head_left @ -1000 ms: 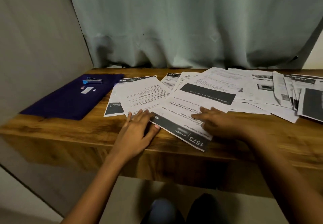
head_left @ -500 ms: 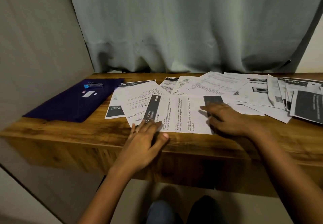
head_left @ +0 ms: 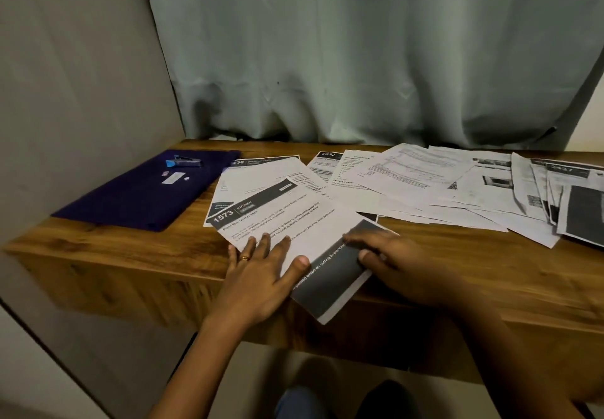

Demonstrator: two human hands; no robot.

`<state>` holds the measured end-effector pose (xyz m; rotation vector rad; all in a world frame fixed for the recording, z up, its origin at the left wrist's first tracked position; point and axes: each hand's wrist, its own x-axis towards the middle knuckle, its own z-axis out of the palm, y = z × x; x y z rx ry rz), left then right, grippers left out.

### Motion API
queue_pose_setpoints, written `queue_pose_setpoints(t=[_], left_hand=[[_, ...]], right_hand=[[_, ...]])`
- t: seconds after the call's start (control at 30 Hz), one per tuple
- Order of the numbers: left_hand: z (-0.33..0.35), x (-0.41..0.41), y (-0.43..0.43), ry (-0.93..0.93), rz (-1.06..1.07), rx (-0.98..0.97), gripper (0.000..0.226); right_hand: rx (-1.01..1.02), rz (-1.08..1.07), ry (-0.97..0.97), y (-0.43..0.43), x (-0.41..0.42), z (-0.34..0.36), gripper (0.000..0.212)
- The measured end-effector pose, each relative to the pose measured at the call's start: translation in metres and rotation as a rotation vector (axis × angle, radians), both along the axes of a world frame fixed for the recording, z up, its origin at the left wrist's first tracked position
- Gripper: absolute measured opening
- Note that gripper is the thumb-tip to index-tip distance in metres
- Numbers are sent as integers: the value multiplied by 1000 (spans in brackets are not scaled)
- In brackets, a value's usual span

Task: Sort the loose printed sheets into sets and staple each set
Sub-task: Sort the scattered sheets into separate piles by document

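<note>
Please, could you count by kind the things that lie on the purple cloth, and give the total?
stapler: 1
white strip: 1
small bits: 2
Total: 4

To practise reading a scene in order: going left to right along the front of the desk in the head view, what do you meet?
Purple cloth → left hand → right hand → fanned sheets.
</note>
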<state>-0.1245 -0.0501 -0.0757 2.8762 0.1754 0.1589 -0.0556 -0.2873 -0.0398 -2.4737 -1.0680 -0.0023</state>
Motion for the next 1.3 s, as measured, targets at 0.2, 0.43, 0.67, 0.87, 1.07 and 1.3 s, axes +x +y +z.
queue_pose_setpoints(t=[0.2, 0.43, 0.67, 0.87, 1.07, 1.3], left_hand=[[5, 5, 26, 105, -74, 64, 98], [34, 11, 46, 186, -77, -35, 59], [62, 19, 46, 183, -81, 31, 59], [44, 20, 49, 158, -76, -2, 55], [13, 14, 70, 133, -58, 23, 56], [11, 11, 78, 94, -59, 16, 54]], right_hand=[[-159, -109, -2, 8, 8, -15, 49], [-228, -61, -68, 41, -16, -14, 52], [-398, -2, -288, 77, -37, -1, 46], [-274, 104, -199, 106, -30, -9, 37], [-114, -30, -53, 93, 24, 0, 51], [-293, -60, 8, 81, 62, -1, 55]])
